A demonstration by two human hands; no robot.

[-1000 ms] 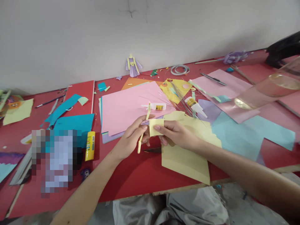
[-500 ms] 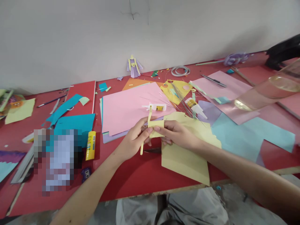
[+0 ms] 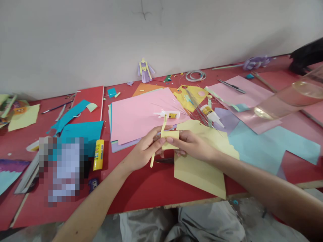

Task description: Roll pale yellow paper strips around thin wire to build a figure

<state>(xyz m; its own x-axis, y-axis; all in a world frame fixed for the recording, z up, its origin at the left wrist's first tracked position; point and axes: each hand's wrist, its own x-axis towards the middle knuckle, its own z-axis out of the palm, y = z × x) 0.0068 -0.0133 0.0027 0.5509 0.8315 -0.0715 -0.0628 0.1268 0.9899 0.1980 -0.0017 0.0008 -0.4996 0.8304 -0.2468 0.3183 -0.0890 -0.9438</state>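
Observation:
Between my two hands is a small piece of pale yellow paper point(image 3: 172, 135), pinched under both thumbs. A narrow rolled yellow paper strip point(image 3: 164, 123) sticks up at its left side and comes out again below my left hand point(image 3: 151, 143). My right hand point(image 3: 191, 143) grips the paper's right part, its fingers curled behind. Under my right hand and forearm lies a large torn-edged yellow sheet point(image 3: 199, 174). A dark thin tool point(image 3: 164, 160) lies partly hidden below my fingers. Just beyond the hands, a small white glue bottle point(image 3: 168, 115) rests on a stack of pink sheets point(image 3: 136, 116).
A yellow glue stick point(image 3: 98, 155) stands left, near a purple sharpener point(image 3: 93, 185). Another glue bottle point(image 3: 210, 114) and a craft knife point(image 3: 232, 86) lie right. A paper doll dress point(image 3: 145, 71) leans on the wall. A clear bottle point(image 3: 285, 104) tilts in at the right.
The view has shifted slightly. Both hands keep their hold on the yellow paper, and the upright strip leans a little more to the right.

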